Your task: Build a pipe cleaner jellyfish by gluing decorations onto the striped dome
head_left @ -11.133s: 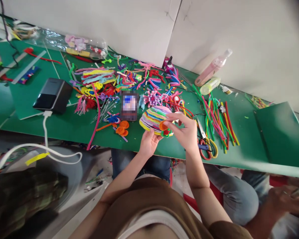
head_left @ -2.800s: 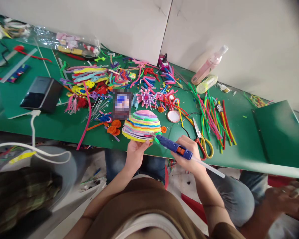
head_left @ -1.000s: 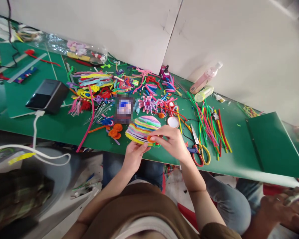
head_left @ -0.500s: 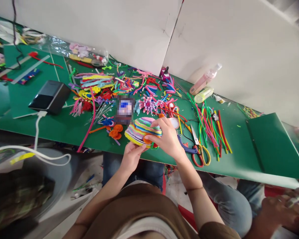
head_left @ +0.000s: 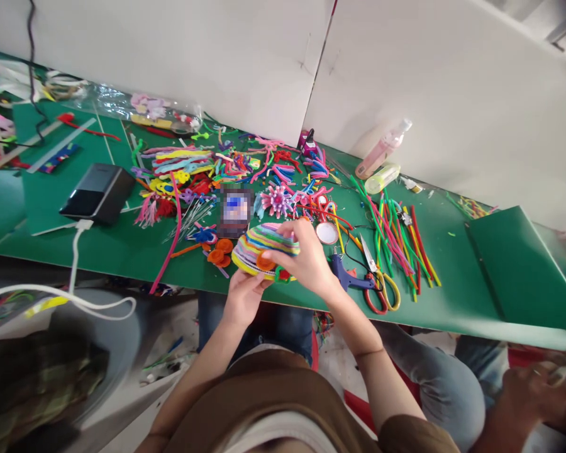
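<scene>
My left hand [head_left: 243, 297] holds a small striped hat-like piece [head_left: 258, 238] from below, fingers closed on its yellow lower edge. It is dome-shaped, with fuzzy bands in yellow, pink, blue and lilac. An orange coil-like flower [head_left: 265, 260] sits on its front, and beside that a green and red bit [head_left: 283, 274] shows near the rim. My right hand [head_left: 309, 255] is closed over the right side of the piece, its thumb against the orange flower and its fingers bent over the top. Several loose orange coils [head_left: 219, 253] lie left of the piece.
A blue glue gun [head_left: 349, 277] and scissors [head_left: 382, 292] lie right of my hands. Pipe cleaners [head_left: 183, 161] are heaped behind, with more [head_left: 391, 233] at the right. A black box [head_left: 97, 195] with a white cable stands left. Another person's hand [head_left: 528, 390] is at lower right.
Both hands and the striped piece have shifted slightly left in view. The orange flower shows more fully beside my right thumb, and more of the glue gun is visible.
</scene>
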`<action>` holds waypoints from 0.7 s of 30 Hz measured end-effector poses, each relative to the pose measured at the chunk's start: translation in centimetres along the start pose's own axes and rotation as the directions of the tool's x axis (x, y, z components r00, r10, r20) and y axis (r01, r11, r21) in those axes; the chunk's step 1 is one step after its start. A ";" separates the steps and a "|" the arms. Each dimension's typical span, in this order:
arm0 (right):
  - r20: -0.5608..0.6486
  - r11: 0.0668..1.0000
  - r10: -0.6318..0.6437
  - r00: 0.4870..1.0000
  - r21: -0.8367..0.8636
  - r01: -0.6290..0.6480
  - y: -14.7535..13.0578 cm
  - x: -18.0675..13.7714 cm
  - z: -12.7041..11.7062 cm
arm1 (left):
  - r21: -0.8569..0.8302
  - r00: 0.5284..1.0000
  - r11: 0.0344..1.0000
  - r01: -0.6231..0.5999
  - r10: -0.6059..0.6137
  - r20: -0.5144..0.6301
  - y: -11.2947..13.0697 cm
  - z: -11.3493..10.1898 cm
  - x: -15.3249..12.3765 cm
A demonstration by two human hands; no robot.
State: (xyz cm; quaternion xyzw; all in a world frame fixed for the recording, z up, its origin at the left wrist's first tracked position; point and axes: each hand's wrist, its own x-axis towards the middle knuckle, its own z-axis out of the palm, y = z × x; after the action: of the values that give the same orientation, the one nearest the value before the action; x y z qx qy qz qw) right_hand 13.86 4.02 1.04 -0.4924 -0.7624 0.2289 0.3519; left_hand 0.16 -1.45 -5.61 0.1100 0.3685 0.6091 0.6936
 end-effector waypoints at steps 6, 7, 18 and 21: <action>-0.213 0.981 0.188 0.959 0.079 -0.174 3.2 -2.8 -3.8 | -0.036 0.999 0.998 -0.045 0.044 -0.024 1.9 -0.3 0.2; -0.214 0.976 0.217 0.953 0.061 -0.208 4.0 -3.6 -4.4 | -0.042 0.998 0.998 -0.049 0.047 -0.041 2.1 -0.2 0.3; 0.325 0.835 0.363 0.873 -0.529 -0.150 11.9 -12.3 -9.0 | 0.101 0.990 0.994 -0.047 0.060 -0.131 1.2 -0.1 0.5; 0.378 0.745 0.384 0.843 -0.666 -0.041 12.5 -12.5 -9.2 | 0.096 0.991 0.994 -0.061 0.072 -0.115 1.2 0.4 0.2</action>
State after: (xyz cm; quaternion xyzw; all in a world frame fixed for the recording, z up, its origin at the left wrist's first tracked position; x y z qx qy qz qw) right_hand 31.62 -2.19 -5.56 -0.5929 -0.7938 0.1158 -0.0705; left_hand -0.54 -0.90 -4.67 0.1177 0.4330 0.6196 0.6440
